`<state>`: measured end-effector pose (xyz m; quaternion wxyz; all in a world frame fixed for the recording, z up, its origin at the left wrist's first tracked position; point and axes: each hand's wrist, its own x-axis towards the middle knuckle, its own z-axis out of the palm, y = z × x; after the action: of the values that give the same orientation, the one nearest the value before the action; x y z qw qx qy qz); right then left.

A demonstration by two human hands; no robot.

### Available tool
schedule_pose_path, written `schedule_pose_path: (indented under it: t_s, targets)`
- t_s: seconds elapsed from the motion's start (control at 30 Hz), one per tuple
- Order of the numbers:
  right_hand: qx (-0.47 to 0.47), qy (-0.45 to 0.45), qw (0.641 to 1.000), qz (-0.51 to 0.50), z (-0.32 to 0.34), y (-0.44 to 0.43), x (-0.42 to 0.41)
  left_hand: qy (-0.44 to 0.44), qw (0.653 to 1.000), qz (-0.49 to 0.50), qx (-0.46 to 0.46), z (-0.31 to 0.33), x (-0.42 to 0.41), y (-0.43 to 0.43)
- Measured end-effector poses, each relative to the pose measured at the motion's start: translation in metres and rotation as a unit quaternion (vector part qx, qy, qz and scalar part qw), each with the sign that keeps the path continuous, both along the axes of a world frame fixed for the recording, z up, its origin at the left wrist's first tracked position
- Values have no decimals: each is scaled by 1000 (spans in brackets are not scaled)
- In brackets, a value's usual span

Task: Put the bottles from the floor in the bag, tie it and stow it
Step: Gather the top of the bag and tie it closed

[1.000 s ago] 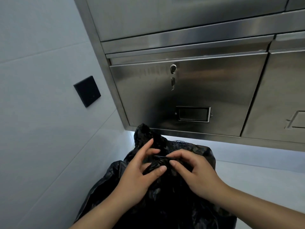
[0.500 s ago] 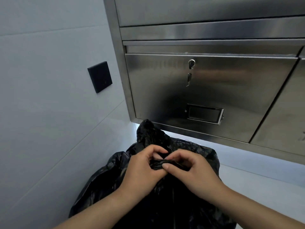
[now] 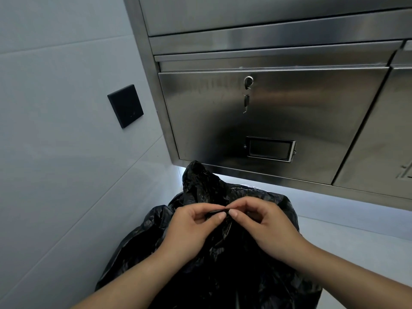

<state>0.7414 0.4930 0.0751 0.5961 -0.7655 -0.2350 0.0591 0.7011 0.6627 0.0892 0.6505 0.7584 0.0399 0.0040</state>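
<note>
A full black plastic bag (image 3: pixel 225 270) sits on the pale floor in front of me, against the left wall. Its gathered top is twisted into a knot between my hands. My left hand (image 3: pixel 189 228) pinches the knot from the left with thumb and fingers. My right hand (image 3: pixel 265 224) pinches the same knot from the right, the fingertips of both hands almost touching. A loose tail of the bag (image 3: pixel 198 179) sticks up behind the knot. No bottles are visible; the bag hides its contents.
A stainless steel cabinet (image 3: pixel 278 121) hangs on the wall just above and behind the bag, with a key in its lock (image 3: pixel 247 82) and a label holder (image 3: pixel 270 148). A black square panel (image 3: pixel 125 105) sits on the tiled left wall. Pale floor (image 3: pixel 347 239) lies to the right.
My left hand's spread fingers have closed onto the bag's twisted top, and both hands now pinch the knot together. The view has shifted slightly.
</note>
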Motion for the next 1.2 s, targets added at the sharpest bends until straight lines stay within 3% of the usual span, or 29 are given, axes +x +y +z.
schedule_pose_path:
  t_s: [0.23,0.43,0.6,0.73,0.87,0.97,1.2]
  targets:
    - [25,-33,999,14,7,-3,3,52,990,-3,-128,-1,4,-1]
    - [38,-14,999,-2,12,-5,6,24,997,-7,-75,2,5,5]
    - [67,51,996,-41,12,-13,13,35,997,15,-60,0,3,15]
    - [48,40,996,-57,15,-9,13,29,999,-7,-45,7,1,10]
    - [40,18,994,-102,18,2,10,-47,996,-34,67,20,-3,-3]
    - [46,10,989,-141,21,6,10,-111,984,11,140,19,-8,-13]
    - [45,11,991,-126,23,6,8,-247,925,29,287,10,-5,-9]
